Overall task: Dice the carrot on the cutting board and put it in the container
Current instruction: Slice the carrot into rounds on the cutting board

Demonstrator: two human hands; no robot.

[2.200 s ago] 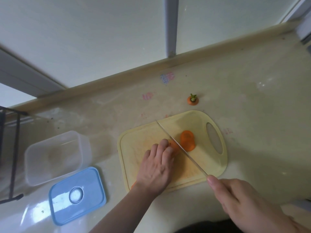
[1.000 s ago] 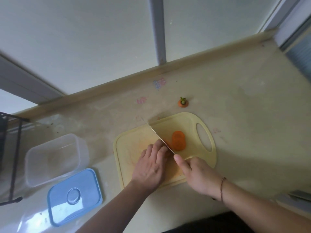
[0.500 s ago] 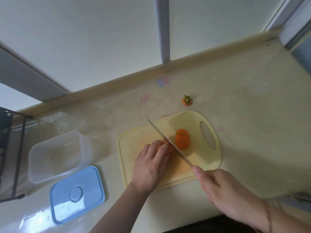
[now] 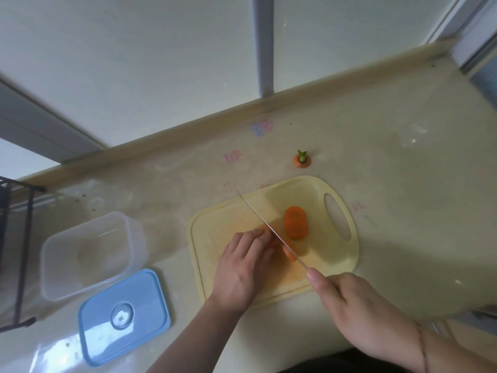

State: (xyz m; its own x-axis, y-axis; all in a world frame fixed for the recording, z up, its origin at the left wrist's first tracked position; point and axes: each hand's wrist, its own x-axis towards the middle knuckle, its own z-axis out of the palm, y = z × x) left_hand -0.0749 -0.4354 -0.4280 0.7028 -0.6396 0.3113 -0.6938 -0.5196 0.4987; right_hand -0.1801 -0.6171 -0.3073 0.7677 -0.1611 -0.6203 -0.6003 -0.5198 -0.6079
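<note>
**Knife on the carrot, fingers holding it down**

A pale counter (image 4: 390,184) runs along under a window (image 4: 134,63), and everything sits on it. Largest of the things on it is the yellow cutting board (image 4: 215,227), its oval handle hole pointing to the right. To the left of the board, well apart from it, stands the clear plastic container (image 4: 53,265), open. Just in front of the container lies its blue lid (image 4: 139,300), flat on the counter, one corner close to the container's near wall. A black wire rack (image 4: 16,254) shows at the far left edge.

The right hand (image 4: 360,316) is curled round the knife's handle at the board's near right edge, with the forefinger stretched along the top. The knife (image 4: 265,224) runs from there diagonally up and left across the board.

The left hand (image 4: 242,267) lies palm down on the board, its fingers (image 4: 252,235) bent over the carrot piece (image 4: 289,251) being cut. That piece shows only as an orange bit just right of the fingertips, touching them, with the blade lying across it. A second, thicker carrot chunk (image 4: 295,222) stands on the board on the far side of the blade, near but clear of both hands.

Smallest, the cut-off carrot top (image 4: 301,160) with its green stub sits on the counter beyond the board's far edge.
</note>
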